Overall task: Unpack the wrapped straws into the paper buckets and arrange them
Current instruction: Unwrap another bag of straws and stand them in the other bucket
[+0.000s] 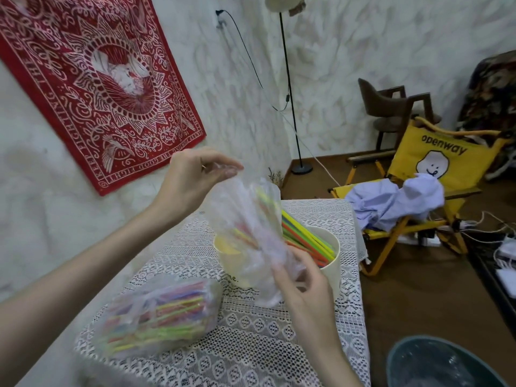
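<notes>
My left hand (192, 177) pinches the top of a clear plastic bag (245, 227) held up above the table. My right hand (301, 277) grips the bag's lower end. A few coloured straws show through the bag. Behind it stand two cream paper buckets: the right bucket (332, 258) holds several bright straws (304, 233) leaning left, and the left bucket (229, 255) is mostly hidden by the bag. A second bag full of wrapped straws (159, 314) lies on the lace tablecloth (251, 344) at the front left.
A grey bin (441, 361) lined with plastic stands on the floor at the lower right. A yellow folding chair (435, 163) with a pale blue cloth stands beyond the table. Cables and chargers lie on the floor at the right. The white wall runs close on the left.
</notes>
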